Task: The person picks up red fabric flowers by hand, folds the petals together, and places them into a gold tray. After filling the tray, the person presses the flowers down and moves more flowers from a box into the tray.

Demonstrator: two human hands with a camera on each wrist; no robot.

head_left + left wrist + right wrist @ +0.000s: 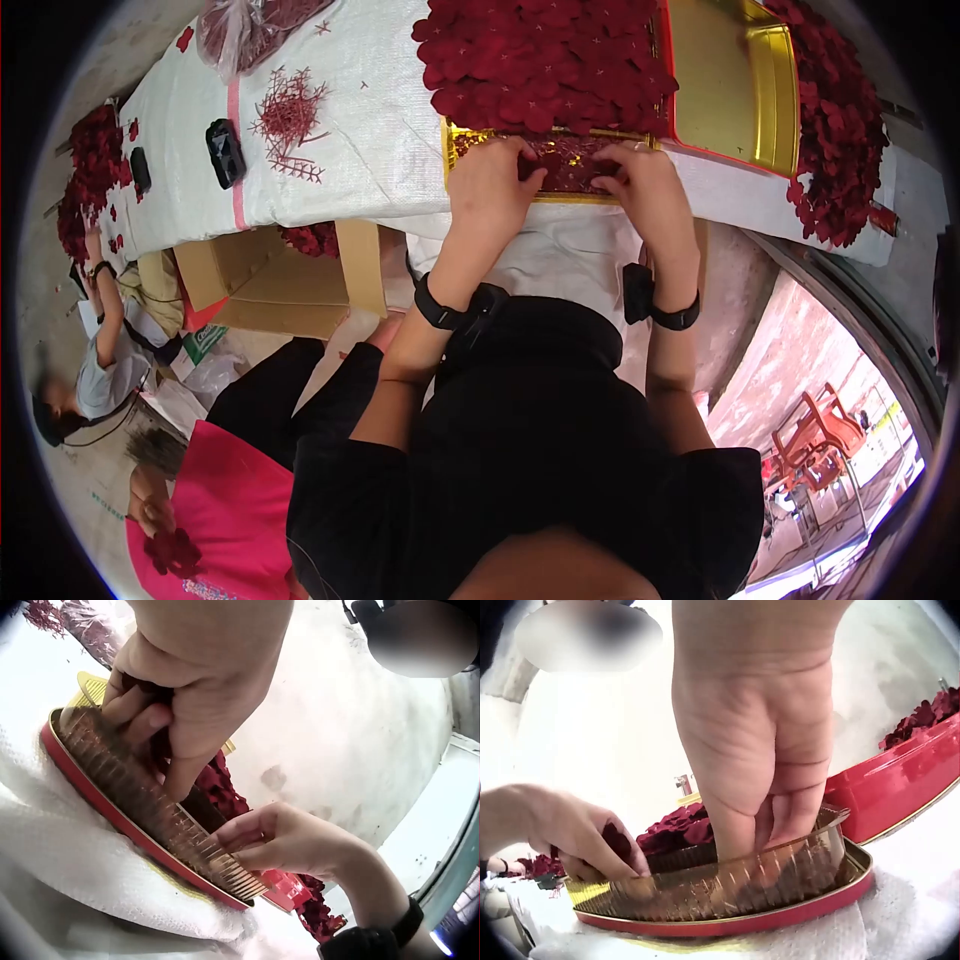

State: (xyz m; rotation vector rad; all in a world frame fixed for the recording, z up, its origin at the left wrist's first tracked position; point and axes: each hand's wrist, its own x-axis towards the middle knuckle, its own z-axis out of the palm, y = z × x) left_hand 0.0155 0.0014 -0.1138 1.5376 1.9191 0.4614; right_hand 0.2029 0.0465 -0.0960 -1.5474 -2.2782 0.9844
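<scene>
My left hand [492,180] holds a dark red fabric petal piece [617,841] between its fingers and thumb, over the left part of a clear ribbed plastic tray [817,862]. This tray sits in a shallow red tin [727,928] with a gold rim. Small reddish pieces [572,178] fill the tray. My right hand [655,195] reaches down into its right part, with thumb and fingers bent close together. The plastic wall and the pieces partly hide those fingertips, so I cannot tell whether they pinch anything.
Beyond the tray lies a large heap of dark red petals [545,70]. An open gold-lined red tin [730,85] stands to its right. Loose red twig-like pieces [288,110] and a black device [225,153] lie on the white cloth [370,130]. Other people sit at the left.
</scene>
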